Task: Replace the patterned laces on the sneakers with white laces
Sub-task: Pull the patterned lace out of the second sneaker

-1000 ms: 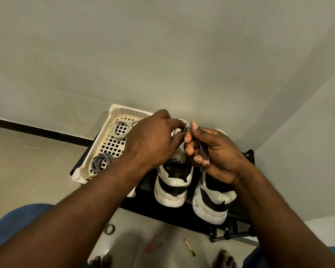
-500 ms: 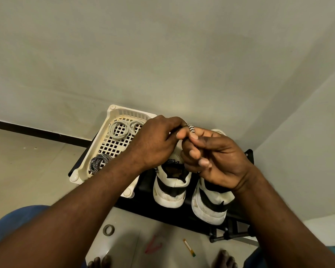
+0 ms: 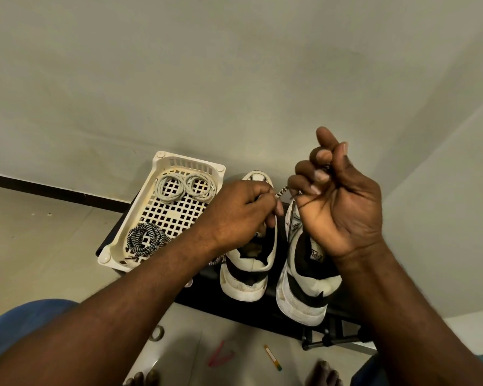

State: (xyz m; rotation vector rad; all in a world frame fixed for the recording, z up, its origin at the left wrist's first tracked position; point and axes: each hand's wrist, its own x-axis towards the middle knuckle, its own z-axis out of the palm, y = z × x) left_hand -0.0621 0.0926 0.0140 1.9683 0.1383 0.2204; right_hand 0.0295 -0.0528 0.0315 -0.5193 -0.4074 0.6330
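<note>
Two white-and-black sneakers stand side by side on a black rack, heels toward me: the left sneaker (image 3: 247, 270) and the right sneaker (image 3: 307, 285). My left hand (image 3: 240, 215) hovers over the left sneaker and pinches a black-and-white patterned lace (image 3: 281, 191). That lace runs taut to my right hand (image 3: 338, 201), raised above the right sneaker, whose curled fingers grip it. A loose end of the lace shows below my left wrist. In the cream basket (image 3: 117, 246) lie two coiled white laces (image 3: 185, 188) and one coiled patterned lace (image 3: 145, 238).
The black rack (image 3: 262, 310) stands against a pale wall in a corner. On the tiled floor below it lie a tape roll (image 3: 157, 333), a red item (image 3: 221, 356) and a small orange marker (image 3: 272, 357). My toes and blue-clad knees show along the bottom edge.
My right hand has risen and moved right, away from my left hand, drawing the patterned lace out taut between them. The left hand stays low over the left sneaker.
</note>
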